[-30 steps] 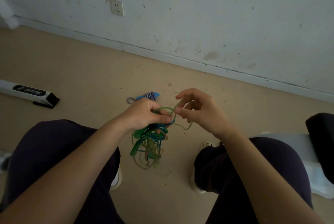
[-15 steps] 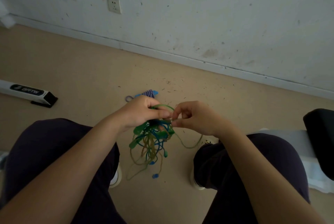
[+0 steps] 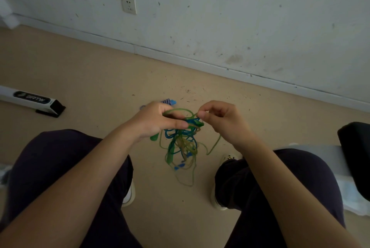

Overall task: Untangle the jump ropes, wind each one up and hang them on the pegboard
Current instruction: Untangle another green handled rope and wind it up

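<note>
Head view. The person is seated, both forearms reaching forward over the knees, dark trousers on both legs.

The left hand (image 3: 158, 120) grips the top of the tangle (image 3: 182, 139), fingers curled round the bunched cords, thumb laid across them. The right hand (image 3: 222, 120) sits just beside it, thumb and forefinger pinching a green cord (image 3: 176, 110) that arches from one hand to the other. The two hands are close but not touching.

The tangle is a knot of green, blue and yellowish jump ropes. It hangs from the hands in the air between the knees, above the floor (image 3: 90, 71). Loose loops trail below the knot; one pale loop (image 3: 188, 179) drops lowest, and whether it reaches the floor cannot be told. A green strand (image 3: 215, 145) swings out under the right wrist. Small blue ends show low in the bunch.

Beyond the left hand, a blue-and-white rope piece (image 3: 168, 101) lies on the floor, mostly hidden by the knuckles.

A white shoe (image 3: 129, 195) shows by the left leg, and another shoe (image 3: 219, 197) by the right.

At the left edge of the floor lies a white bar (image 3: 30, 98) with a black label and black end. A socket (image 3: 129, 4) sits low on the marked white wall (image 3: 240, 17). Fine dark debris is scattered on the floor near the skirting. At the right edge, a black object (image 3: 356, 157) rests over a pale surface (image 3: 312, 147).
</note>
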Demonstrator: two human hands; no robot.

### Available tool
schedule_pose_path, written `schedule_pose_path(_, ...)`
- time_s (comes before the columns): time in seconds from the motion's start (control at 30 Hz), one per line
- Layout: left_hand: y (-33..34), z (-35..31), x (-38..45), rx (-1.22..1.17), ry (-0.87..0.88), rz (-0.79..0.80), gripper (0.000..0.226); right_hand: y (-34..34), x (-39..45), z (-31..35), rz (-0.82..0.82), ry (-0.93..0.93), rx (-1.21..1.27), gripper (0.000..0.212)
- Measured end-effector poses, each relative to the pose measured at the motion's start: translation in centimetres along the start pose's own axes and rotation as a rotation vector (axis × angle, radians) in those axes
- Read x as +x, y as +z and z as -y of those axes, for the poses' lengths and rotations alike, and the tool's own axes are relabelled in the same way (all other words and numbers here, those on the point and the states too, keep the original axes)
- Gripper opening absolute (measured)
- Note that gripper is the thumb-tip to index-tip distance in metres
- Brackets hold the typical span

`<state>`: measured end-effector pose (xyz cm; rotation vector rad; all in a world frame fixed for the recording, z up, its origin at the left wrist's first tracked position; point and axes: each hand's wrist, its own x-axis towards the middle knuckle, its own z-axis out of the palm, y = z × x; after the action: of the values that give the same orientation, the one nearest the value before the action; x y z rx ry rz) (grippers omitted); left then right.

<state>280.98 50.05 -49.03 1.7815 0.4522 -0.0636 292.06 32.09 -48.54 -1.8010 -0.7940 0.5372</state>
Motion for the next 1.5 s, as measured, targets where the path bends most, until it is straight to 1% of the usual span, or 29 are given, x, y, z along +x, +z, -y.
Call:
schedule_pose_path(0.1, -0.4, 0.0, 0.1, 0.047, 0.027, -0.039, 0.014, -0.4, 0.1, 0.0, -0.064, 0.003, 0.019, 0.010)
schedule_pose_path(0.17, -1.0, 0.2, 0.2, 0.046, 0.036, -0.100, 0.016, -1.4, 0.3, 0.0, -0.181, 0.042, 0.012, 0.009)
schedule_pose_path(0.23, -1.7, 0.5, 0.4, 0.041, 0.052, -0.200, 0.022, -2.6, 0.5, 0.1, -0.301, 0.098, -0.037, 0.009)
schedule_pose_path(0.27, -1.9, 0.7, 0.4, 0.046, 0.064, -0.242, 0.022, -3.0, 0.6, 0.2, -0.328, 0.120, -0.068, 0.010)
schedule_pose_path(0.3, -1.9, 0.7, 0.4, 0.056, 0.074, -0.266, 0.021, -3.4, 0.6, 0.2, -0.321, 0.131, -0.102, 0.011)
schedule_pose_path(0.37, -1.7, 0.7, 0.4, 0.055, 0.080, -0.265, 0.018, -3.3, 0.4, 0.2, -0.210, 0.142, -0.152, 0.011)
schedule_pose_path(0.47, -1.0, 0.6, 0.0, 0.040, 0.084, -0.188, 0.013, -2.4, 0.0, -0.2, -0.020, 0.135, -0.182, 0.011)
schedule_pose_path(0.53, -0.7, 0.6, -0.1, 0.046, 0.097, -0.155, 0.012, -1.8, -0.1, -0.3, 0.035, 0.137, -0.196, 0.010)
schedule_pose_path(0.63, -0.3, 0.4, -0.3, 0.002, 0.108, -0.069, 0.015, -0.9, 0.0, 0.0, 0.072, 0.164, -0.157, 0.008)
schedule_pose_path(0.77, -0.3, 0.2, -0.4, 0.010, 0.077, 0.019, 0.016, -0.5, 0.2, 0.0, 0.079, 0.171, -0.230, 0.009)
schedule_pose_path(0.83, -0.6, 0.2, -0.5, 0.023, 0.041, 0.038, 0.011, -1.0, 0.3, 0.0, 0.077, 0.200, -0.207, 0.011)
schedule_pose_path(0.87, -0.7, 0.2, -0.5, 0.030, 0.034, 0.038, 0.019, -1.3, 0.3, 0.1, 0.083, 0.208, -0.210, 0.014)
schedule_pose_path(0.9, -0.8, 0.1, -0.5, 0.041, 0.022, 0.022, 0.033, -1.5, 0.2, 0.3, 0.092, 0.207, -0.221, 0.016)
schedule_pose_path(0.93, -0.9, 0.0, -0.5, 0.065, 0.011, -0.015, 0.043, -1.7, 0.2, 0.4, 0.094, 0.201, -0.231, 0.017)
schedule_pose_path(0.97, -1.0, -0.1, -0.4, 0.102, 0.005, -0.060, 0.043, -1.9, 0.2, 0.4, 0.078, 0.190, -0.234, 0.016)
schedule_pose_path(1.03, -1.2, 0.0, -0.3, 0.174, -0.002, -0.110, 0.032, -2.3, 0.3, 0.1, -0.037, 0.164, -0.226, 0.013)
schedule_pose_path(1.1, -1.3, 0.3, -0.2, 0.225, -0.014, -0.120, 0.032, -2.5, 0.4, -0.4, -0.166, 0.147, -0.198, 0.012)
schedule_pose_path(1.17, -1.4, 0.8, -0.1, 0.287, -0.040, -0.114, 0.035, -2.4, 0.4, -0.7, -0.212, 0.111, -0.164, 0.014)
schedule_pose_path(1.2, -1.5, 0.8, -0.2, 0.303, -0.050, -0.102, 0.031, -2.4, 0.4, -0.7, -0.212, 0.087, -0.128, 0.014)
schedule_pose_path(1.27, -1.4, 0.8, -0.3, 0.250, -0.045, -0.073, 0.025, -2.2, 0.4, -0.4, -0.161, 0.043, 0.017, 0.012)
schedule_pose_path(1.37, -0.8, 0.9, -0.1, 0.118, 0.008, -0.103, 0.041, -1.7, 0.2, 0.2, -0.008, 0.022, 0.254, 0.007)
schedule_pose_path(1.4, -0.5, 1.0, 0.0, 0.097, 0.023, -0.132, 0.038, -1.4, 0.1, 0.3, 0.039, 0.024, 0.304, 0.006)
schedule_pose_path(1.5, 0.1, 1.2, 0.3, 0.067, 0.034, -0.180, 0.017, -0.5, 0.0, 0.4, 0.129, 0.027, 0.381, 0.006)
